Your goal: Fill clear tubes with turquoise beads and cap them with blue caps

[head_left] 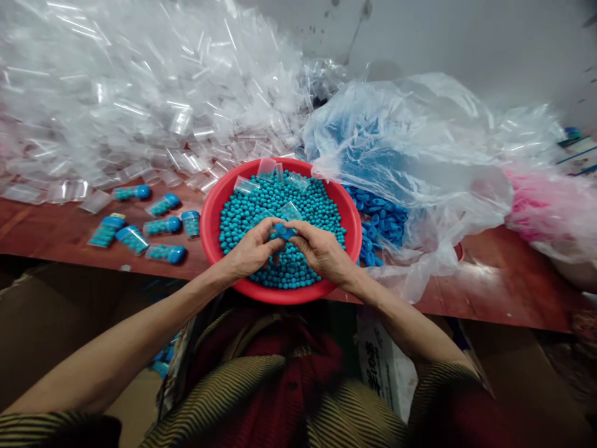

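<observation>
Both hands meet over a red basin (212,249) filled with small blue balls (298,277). Between their fingertips is a blue cap (283,231). My left hand (254,247) pinches it from the left, thumb and fingers closed. From the right, the thumb and forefinger of my right hand (324,249) grip the same cap. Whether a clear tube sits under the cap is hidden by the fingers. Several clear plastic tubes lie on the balls, one tube (291,210) just beyond my fingers and another tube (245,185) near the far rim.
Left of the basin, several filled tubes with blue caps (163,225) lie on the reddish table (196,269). Behind rises a big heap of clear tubes (153,93). To the right are loose blue caps (382,218) under a plastic bag (410,143), and a pink bundle (545,205).
</observation>
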`<state>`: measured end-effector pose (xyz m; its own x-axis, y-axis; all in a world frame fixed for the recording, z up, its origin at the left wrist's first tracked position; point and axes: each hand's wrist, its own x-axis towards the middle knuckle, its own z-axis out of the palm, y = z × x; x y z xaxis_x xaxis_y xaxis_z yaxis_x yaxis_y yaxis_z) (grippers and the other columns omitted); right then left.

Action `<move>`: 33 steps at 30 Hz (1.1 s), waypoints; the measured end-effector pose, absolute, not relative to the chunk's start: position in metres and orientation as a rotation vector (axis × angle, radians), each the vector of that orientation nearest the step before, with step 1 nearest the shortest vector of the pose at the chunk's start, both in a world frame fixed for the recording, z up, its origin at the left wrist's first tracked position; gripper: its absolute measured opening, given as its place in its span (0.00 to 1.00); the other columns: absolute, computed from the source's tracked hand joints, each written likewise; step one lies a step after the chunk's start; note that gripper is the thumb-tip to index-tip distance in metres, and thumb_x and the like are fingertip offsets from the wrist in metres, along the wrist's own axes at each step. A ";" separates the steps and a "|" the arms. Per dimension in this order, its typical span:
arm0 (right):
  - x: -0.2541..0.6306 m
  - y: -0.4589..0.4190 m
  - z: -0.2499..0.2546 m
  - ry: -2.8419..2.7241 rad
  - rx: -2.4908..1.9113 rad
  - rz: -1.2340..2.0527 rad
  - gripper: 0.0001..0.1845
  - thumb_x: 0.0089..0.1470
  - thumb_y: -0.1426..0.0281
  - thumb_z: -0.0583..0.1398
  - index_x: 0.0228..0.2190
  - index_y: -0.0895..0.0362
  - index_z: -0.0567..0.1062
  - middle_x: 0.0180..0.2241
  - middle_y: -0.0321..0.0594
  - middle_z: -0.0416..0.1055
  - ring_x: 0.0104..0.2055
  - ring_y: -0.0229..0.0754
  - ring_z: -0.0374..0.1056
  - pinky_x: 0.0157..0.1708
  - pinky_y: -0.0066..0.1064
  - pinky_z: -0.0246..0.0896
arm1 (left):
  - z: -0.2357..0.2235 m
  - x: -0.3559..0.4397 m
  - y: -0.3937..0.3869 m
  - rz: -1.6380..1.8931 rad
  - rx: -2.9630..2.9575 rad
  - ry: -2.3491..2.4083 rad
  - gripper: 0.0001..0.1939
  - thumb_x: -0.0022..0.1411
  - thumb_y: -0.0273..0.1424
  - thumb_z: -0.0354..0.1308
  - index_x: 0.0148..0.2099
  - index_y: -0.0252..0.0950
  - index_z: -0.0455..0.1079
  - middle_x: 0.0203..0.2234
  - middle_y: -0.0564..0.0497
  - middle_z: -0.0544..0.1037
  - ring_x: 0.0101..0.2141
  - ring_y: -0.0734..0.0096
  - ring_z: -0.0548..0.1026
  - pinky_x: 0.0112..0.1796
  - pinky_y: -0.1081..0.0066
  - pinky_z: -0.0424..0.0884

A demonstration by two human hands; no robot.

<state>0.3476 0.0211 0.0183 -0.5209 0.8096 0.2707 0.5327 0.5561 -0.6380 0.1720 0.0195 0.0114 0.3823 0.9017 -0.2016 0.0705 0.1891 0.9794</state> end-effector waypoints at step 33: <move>0.350 0.028 0.023 -1.879 -1.093 1.225 0.08 0.54 0.68 0.56 0.32 0.58 0.74 0.17 0.29 0.63 0.18 0.31 0.60 0.20 0.23 0.56 | 0.015 0.171 0.015 0.888 1.172 0.882 0.24 0.54 0.29 0.57 0.53 0.38 0.58 0.22 0.60 0.68 0.14 0.84 0.64 0.12 0.81 0.57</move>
<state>0.3505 0.0285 0.0227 -0.4529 0.8891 0.0665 0.2975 0.2210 -0.9288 0.1712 0.0150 0.0146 0.3912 0.9144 -0.1043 -0.1104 0.1591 0.9811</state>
